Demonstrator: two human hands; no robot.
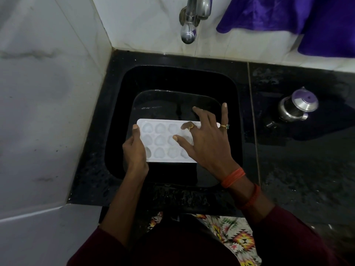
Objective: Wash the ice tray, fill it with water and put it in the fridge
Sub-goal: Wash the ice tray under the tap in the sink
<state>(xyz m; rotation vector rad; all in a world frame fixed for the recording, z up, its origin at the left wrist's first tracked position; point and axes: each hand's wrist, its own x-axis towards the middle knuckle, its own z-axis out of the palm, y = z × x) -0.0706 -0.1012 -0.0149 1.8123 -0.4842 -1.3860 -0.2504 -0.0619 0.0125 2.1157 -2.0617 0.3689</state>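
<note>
Your left hand [134, 150] clamps the short left end of the ice tray [163, 143], thumb on top of the rim and the fingers hidden beneath. Your right hand [206, 140] lies spread over the tray's right half, fingers apart and gripping nothing; the thumb presses into one of the middle cups while the other fingers reach past the far edge.

The white tray sits level, cups facing up, in the centre of the frame, held over the black sink [119, 104]. I cannot tell whether it touches the sink floor. The tap [189, 22] stands at the top centre, well apart from the tray, with no stream showing. A purple cloth [307, 22] hangs at the upper right, and a steel pot [296, 105] stands on the dark counter [307, 169] at the right.

You look to be in the washing step, rubbing the cups out by hand. Next you will likely need running water, so bring the tray up under the spout and keep it level once you start filling.
</note>
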